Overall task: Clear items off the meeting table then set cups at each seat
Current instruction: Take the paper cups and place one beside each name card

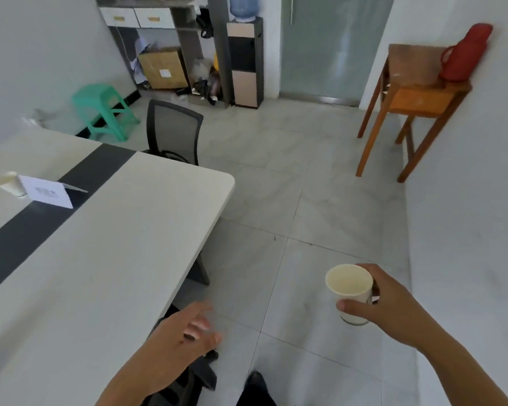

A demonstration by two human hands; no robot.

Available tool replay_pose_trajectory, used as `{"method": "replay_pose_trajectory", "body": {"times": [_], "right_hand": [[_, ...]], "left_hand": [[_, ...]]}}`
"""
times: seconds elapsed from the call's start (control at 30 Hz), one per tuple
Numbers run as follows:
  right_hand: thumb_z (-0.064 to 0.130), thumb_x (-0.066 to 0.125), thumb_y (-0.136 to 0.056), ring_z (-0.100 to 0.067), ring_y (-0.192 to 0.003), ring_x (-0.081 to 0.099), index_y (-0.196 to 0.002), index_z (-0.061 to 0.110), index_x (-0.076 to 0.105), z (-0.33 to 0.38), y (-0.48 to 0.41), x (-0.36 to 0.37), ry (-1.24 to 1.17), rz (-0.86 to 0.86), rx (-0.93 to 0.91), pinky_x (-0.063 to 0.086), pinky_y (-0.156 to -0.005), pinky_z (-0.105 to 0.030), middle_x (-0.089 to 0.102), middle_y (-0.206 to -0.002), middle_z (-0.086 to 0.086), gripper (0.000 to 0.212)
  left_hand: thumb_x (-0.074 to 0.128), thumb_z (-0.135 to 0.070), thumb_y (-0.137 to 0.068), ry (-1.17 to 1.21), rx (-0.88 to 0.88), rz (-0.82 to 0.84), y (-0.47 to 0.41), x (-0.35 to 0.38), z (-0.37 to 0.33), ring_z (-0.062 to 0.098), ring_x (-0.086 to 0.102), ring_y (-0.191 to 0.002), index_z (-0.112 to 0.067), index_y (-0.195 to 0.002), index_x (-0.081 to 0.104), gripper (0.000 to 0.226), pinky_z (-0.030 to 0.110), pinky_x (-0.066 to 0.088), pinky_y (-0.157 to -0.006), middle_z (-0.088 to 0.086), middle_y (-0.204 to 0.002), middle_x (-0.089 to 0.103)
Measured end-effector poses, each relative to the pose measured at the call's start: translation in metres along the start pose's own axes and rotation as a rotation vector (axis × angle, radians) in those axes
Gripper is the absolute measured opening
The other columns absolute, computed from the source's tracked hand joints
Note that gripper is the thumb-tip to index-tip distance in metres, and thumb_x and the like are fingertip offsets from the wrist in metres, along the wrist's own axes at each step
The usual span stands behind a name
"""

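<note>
- Two paper cups are showing: one cup in hand (350, 291) and one far cup (9, 183) sitting on the meeting table (106, 230).
- The right hand (393, 306) is gripping the first cup upright over the tiled floor, thumb in front and fingers wrapping behind, well apart from the table.
- The left hand (173, 338) is hanging empty beside the table's near edge, fingers loosely spread and blurred.
- The far cup is standing just beside a folded white name card (49, 194), which is resting on the table's dark centre stripe.
- A black mesh chair (173, 133) is sitting at the table's far end.
</note>
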State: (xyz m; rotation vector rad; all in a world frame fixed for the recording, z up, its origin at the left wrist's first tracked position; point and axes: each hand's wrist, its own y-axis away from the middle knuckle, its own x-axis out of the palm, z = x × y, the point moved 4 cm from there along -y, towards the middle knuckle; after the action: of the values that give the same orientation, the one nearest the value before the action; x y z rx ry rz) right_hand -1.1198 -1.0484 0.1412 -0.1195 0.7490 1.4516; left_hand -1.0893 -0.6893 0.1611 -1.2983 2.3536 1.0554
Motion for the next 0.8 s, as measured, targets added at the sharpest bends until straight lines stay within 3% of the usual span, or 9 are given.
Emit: {"method": "replay_pose_trajectory", "body": {"times": [0.07,0.17,0.27,0.37,0.47,0.57,0.67,0.8], "right_hand": [[0.04,0.085,-0.066,-0.01,-0.1,0.06,-0.118,0.036,0.05,0.014,-0.038,0.001,0.032,0.065,-0.028,0.054,-0.083,-0.031,0.063,-0.11,0.013,0.063],[0.04,0.086,-0.066,-0.012,-0.1,0.061,-0.112,0.044,0.048,0.041,-0.093,0.011,0.07,0.15,-0.083,0.056,-0.085,-0.035,0.062,-0.11,0.013,0.06],[0.041,0.086,-0.065,-0.011,-0.1,0.061,-0.112,0.044,0.049,0.084,-0.141,0.019,0.117,0.228,-0.136,0.056,-0.086,-0.034,0.061,-0.109,0.015,0.06],[0.04,0.086,-0.067,-0.009,-0.1,0.06,-0.113,0.045,0.048,0.136,-0.184,0.025,0.128,0.283,-0.205,0.055,-0.084,-0.03,0.061,-0.11,0.016,0.06],[0.044,0.084,-0.066,-0.009,-0.1,0.06,-0.11,0.047,0.047,0.173,-0.222,0.035,0.177,0.338,-0.251,0.055,-0.086,-0.03,0.06,-0.109,0.02,0.058],[0.049,0.085,-0.062,-0.005,-0.099,0.063,-0.116,0.044,0.05,0.201,-0.252,0.057,0.207,0.434,-0.276,0.054,-0.087,-0.031,0.065,-0.108,0.017,0.064],[0.048,0.085,-0.062,0.0,-0.097,0.063,-0.115,0.045,0.05,0.231,-0.285,0.087,0.274,0.562,-0.312,0.053,-0.087,-0.029,0.066,-0.106,0.016,0.064],[0.045,0.086,-0.062,0.0,-0.097,0.062,-0.117,0.044,0.049,0.281,-0.333,0.13,0.34,0.703,-0.391,0.051,-0.087,-0.027,0.066,-0.106,0.014,0.066]], "left_hand": [[0.047,-0.095,-0.042,0.039,-0.061,-0.056,-0.012,-0.015,0.008,-0.009,0.06,-0.097,-0.056,-0.108,0.05,0.076,0.016,0.049,-0.078,-0.012,-0.107,0.065],[0.054,-0.093,-0.044,0.104,-0.114,-0.148,-0.04,-0.041,0.021,-0.004,0.064,-0.095,-0.048,-0.114,0.055,0.083,0.018,0.046,-0.084,-0.008,-0.106,0.068],[0.066,-0.069,-0.066,0.17,-0.144,-0.205,-0.07,-0.072,0.016,0.001,0.066,-0.092,-0.037,-0.119,0.057,0.063,0.019,0.048,-0.084,-0.004,-0.102,0.07],[0.07,-0.042,-0.082,0.225,-0.128,-0.282,-0.101,-0.104,0.004,0.001,0.066,-0.088,-0.035,-0.117,0.058,0.038,0.012,0.047,-0.076,-0.001,-0.099,0.068],[0.068,-0.045,-0.082,0.204,-0.132,-0.331,-0.119,-0.136,0.0,-0.001,0.062,-0.095,-0.044,-0.115,0.055,0.035,0.014,0.045,-0.077,-0.007,-0.106,0.064],[0.068,-0.041,-0.083,0.272,-0.161,-0.423,-0.118,-0.161,0.011,-0.005,0.061,-0.095,-0.042,-0.115,0.057,0.034,0.016,0.047,-0.079,-0.005,-0.105,0.066],[0.07,-0.04,-0.082,0.342,-0.278,-0.527,-0.107,-0.175,0.039,-0.005,0.062,-0.089,-0.04,-0.113,0.058,0.033,0.02,0.049,-0.079,-0.001,-0.102,0.067],[0.069,-0.053,-0.074,0.444,-0.435,-0.639,-0.093,-0.175,0.071,-0.003,0.064,-0.087,-0.04,-0.113,0.059,0.042,0.02,0.05,-0.079,-0.002,-0.101,0.067]]}}
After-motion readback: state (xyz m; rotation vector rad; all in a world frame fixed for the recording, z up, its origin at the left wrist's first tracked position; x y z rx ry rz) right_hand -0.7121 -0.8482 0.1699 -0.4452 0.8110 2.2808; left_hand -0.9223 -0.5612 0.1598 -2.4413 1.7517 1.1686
